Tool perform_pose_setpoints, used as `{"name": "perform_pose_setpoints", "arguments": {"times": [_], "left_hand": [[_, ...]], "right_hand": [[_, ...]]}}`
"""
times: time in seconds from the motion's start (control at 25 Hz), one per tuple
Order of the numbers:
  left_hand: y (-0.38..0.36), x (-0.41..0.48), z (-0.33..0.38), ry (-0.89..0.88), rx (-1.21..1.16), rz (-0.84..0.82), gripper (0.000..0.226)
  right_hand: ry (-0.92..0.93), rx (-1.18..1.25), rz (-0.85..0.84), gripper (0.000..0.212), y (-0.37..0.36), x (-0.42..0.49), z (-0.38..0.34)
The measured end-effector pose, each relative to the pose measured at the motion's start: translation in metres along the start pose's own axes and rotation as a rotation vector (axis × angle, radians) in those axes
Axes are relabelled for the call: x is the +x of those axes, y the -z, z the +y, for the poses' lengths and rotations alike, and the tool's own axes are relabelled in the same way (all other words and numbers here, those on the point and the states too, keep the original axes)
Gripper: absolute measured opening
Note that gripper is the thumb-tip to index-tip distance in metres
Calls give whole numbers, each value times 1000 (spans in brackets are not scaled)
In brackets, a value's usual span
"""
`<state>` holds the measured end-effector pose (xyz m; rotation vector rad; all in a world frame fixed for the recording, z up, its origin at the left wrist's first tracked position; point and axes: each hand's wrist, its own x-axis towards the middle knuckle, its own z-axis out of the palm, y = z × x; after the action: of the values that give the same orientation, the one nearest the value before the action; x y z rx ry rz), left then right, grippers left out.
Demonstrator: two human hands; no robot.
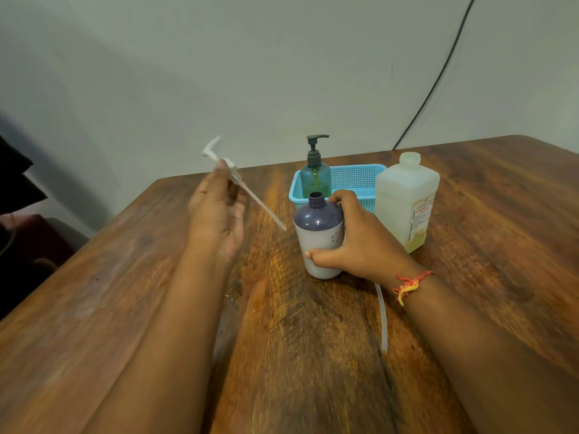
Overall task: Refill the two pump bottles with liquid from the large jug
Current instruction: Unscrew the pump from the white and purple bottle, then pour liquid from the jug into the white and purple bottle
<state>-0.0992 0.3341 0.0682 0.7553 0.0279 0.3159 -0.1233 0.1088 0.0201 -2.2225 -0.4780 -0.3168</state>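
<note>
Left of the open bottle (316, 233), the left hand (216, 211) is raised above the table (141, 277). A white pump (231, 165) is grasped in its curled fingers. The pump is blurred. Its head is pointed up and away from the bottle, and its dip tube is slanted down toward the bottle's shoulder, with the tip just short of it.

The bottle is stood upright on the table, purple at the top and pale below. Its threaded neck is uncovered. The level inside cannot be told.

Behind the bottle, a green bottle (315, 180) with a dark pump fitted is stood in the left end of a blue basket (357, 180). Yellowish liquid is seen in its lower part.

The open bottle is gripped from its right side by the right hand (360, 239), the thumb laid across the pale front and the fingers wrapped round the back. A red and yellow thread (410, 285) is tied at that wrist. Near the bottle's base and to its right, a clear tube (383, 317) is laid on the table and partly hidden by the wrist.

Right of the bottle, beside the basket, the jug (407, 202) is stood upright with its cap off. Yellowish liquid is seen low in it. Behind the jug, a black cable (438, 76) is run up the wall.
</note>
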Motion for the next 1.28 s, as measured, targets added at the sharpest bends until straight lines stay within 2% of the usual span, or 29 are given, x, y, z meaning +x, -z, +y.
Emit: {"name": "perform_pose_setpoints", "arguments": {"times": [0.12,0.2,0.28,0.44,0.64,0.76,0.92,1.04,1.16,1.28], "left_hand": [[14,-2,-24,100,615,24,21],[20,-2,-40,111,868,28,24],[24,0,-50,95,1000,35,28],[30,5,-60,89,1206,11,22],[29,2,-66,16,1351,-62,13],[28,-2,-66,-36,1399,-84,12],[27,-4,-66,-63,1418,-85,23],[28,-2,-66,-86,1432,-69,26],[29,-2,-66,-90,1431,-66,32],[29,-5,-65,-96,1455,-83,39]], "right_hand": [[-3,8,-7,84,0,-1,0],[4,-3,0,83,0,-1,0],[9,-22,11,85,0,-1,1],[16,-59,30,104,-1,-1,3],[82,-91,81,110,1,-1,1],[135,-47,177,97,2,-1,-2],[293,9,467,59,11,-7,-12],[350,-117,756,48,25,-7,-13],[244,-259,976,51,36,-4,-5],[1,-282,1027,62,44,-4,1]]}}
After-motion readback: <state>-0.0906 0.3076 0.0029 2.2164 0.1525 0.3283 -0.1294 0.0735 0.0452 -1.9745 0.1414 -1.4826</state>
